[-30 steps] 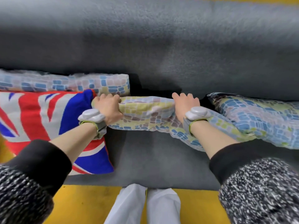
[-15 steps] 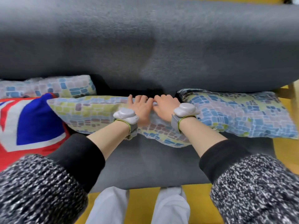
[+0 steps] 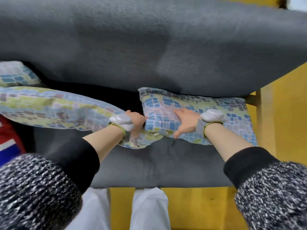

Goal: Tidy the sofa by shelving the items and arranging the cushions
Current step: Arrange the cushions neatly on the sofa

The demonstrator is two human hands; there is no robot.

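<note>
Three mosaic-patterned cushions line the back of the grey sofa [image 3: 166,163]. My left hand [image 3: 137,123] grips the right end of the middle cushion [image 3: 54,108], fingers curled into the fabric where it meets the right cushion [image 3: 224,110]. My right hand [image 3: 186,123] lies flat on the right cushion's left part, fingers stretched out and thumb at its front edge. The right cushion leans against the backrest [image 3: 149,47]. The third mosaic cushion [image 3: 15,75] shows only partly at the far left, behind the middle one.
A red, white and blue flag cushion [image 3: 8,141] peeks in at the left edge. A wooden frame post [image 3: 258,113] stands at the sofa's right end. Yellow floor [image 3: 199,209] runs in front, with white trouser legs [image 3: 147,209] at the seat's front edge.
Both hands slid right along the middle cushion. The right hand left it and now lies on the right cushion; the left hand now holds the middle cushion's right end.
</note>
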